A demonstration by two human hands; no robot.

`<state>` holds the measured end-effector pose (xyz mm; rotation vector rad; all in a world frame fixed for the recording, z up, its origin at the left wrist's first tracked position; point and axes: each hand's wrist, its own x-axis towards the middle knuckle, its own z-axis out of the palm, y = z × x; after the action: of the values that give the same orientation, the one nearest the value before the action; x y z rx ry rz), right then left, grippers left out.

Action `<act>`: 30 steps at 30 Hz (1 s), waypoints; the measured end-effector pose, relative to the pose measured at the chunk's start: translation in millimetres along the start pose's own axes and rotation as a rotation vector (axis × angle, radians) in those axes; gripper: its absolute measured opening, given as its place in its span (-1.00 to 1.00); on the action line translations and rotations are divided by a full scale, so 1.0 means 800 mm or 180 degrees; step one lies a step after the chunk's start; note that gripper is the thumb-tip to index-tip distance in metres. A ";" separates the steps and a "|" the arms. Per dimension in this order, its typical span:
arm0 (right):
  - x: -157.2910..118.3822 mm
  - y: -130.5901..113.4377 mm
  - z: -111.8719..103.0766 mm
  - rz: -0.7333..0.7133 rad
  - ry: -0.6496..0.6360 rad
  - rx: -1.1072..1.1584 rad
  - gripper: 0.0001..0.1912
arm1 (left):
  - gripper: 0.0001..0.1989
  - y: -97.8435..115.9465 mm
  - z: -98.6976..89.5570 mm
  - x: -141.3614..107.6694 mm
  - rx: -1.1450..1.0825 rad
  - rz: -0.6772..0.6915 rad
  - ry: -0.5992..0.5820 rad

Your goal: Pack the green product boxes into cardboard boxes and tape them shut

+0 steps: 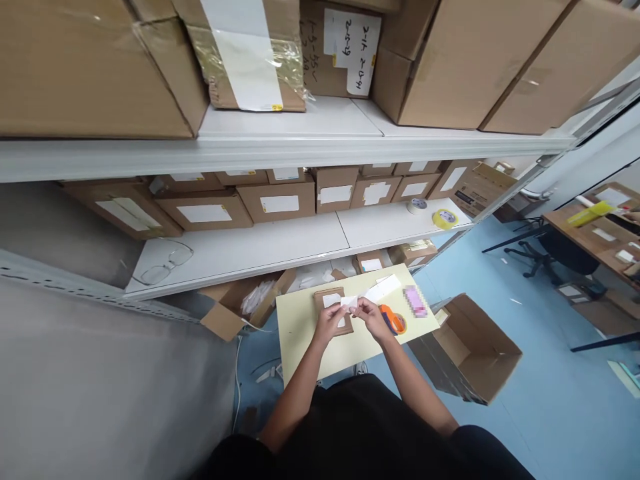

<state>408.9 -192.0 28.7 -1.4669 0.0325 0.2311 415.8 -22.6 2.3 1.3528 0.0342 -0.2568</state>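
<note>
A: Hands first: what's the grip doing

B: Left hand [330,323] and right hand [371,319] close together, both clamped on one small white slip [349,303], finger and thumb at either end

A: And the slip sits where

B: Seen over a small cardboard box [321,303] with white labelling; gap between the two, if any, can't be told. Box lies flat on the pale yellow bench [296,333]

A: Near the right hand

B: Orange tool [393,319] just beside the wrist, exact kind unclear. White sheets [384,288] behind it, a blurred pink item [415,301] farther right

A: Surroundings

B: Open carton [493,377] on the blue floor, right of the bench. Shelf [270,240] beyond: eyeglasses [156,274] at its left end, white tape roll [417,206] and yellow tape roll [445,219] at its right, labelled boxes [280,203] along the back
</note>
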 end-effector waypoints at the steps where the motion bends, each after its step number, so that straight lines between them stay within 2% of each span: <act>1: 0.001 0.002 0.002 0.0021 -0.0016 0.0027 -0.64 | -0.48 0.000 -0.009 -0.002 -0.0217 -0.0116 0.0161; 4: 0.010 0.010 0.006 0.0055 0.0205 0.0210 -0.66 | -0.42 0.003 -0.043 -0.007 -0.0743 -0.0229 0.1002; 8: 0.038 0.030 0.020 0.0105 0.0914 0.0411 -0.67 | -0.44 0.006 -0.104 -0.020 -0.0793 0.0158 0.2300; 11: 0.064 0.050 0.051 0.0300 0.1176 0.0402 -0.73 | -0.48 0.004 -0.150 -0.042 -0.0594 0.0403 0.3130; 13: 0.082 0.064 0.084 0.0530 0.1034 0.0368 -0.69 | -0.49 0.004 -0.175 -0.063 -0.0461 0.0486 0.3471; 15: 0.102 0.076 0.128 0.0750 0.0677 0.0294 -0.65 | -0.49 0.005 -0.193 -0.087 -0.0328 0.0511 0.3628; 18: 0.137 0.088 0.210 0.1022 0.0171 0.0134 -0.68 | -0.47 0.006 -0.210 -0.123 -0.0190 0.0565 0.3815; 21: 0.173 0.091 0.288 0.1192 -0.0042 0.0077 -0.69 | -0.45 0.005 -0.220 -0.156 -0.0132 0.0605 0.3990; 23: 0.189 0.089 0.326 0.1213 -0.0124 0.0062 -0.68 | -0.45 0.003 -0.225 -0.175 -0.0103 0.0569 0.4016; 26: 0.185 0.087 0.348 0.1184 -0.0109 0.0044 -0.64 | -0.46 -0.003 -0.227 -0.193 0.0010 0.0430 0.4005; 28: 0.162 0.088 0.339 0.1112 -0.0199 0.0029 -0.63 | -0.49 -0.007 -0.226 -0.196 0.0250 0.0358 0.4019; 30: 0.128 0.091 0.315 0.1087 -0.0583 -0.0023 -0.66 | -0.54 -0.012 -0.221 -0.191 0.0607 0.0427 0.3903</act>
<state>466.1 77.1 -32.0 -1.4365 0.1344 0.6428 287.0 171.9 -19.4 1.5132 0.9537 0.7259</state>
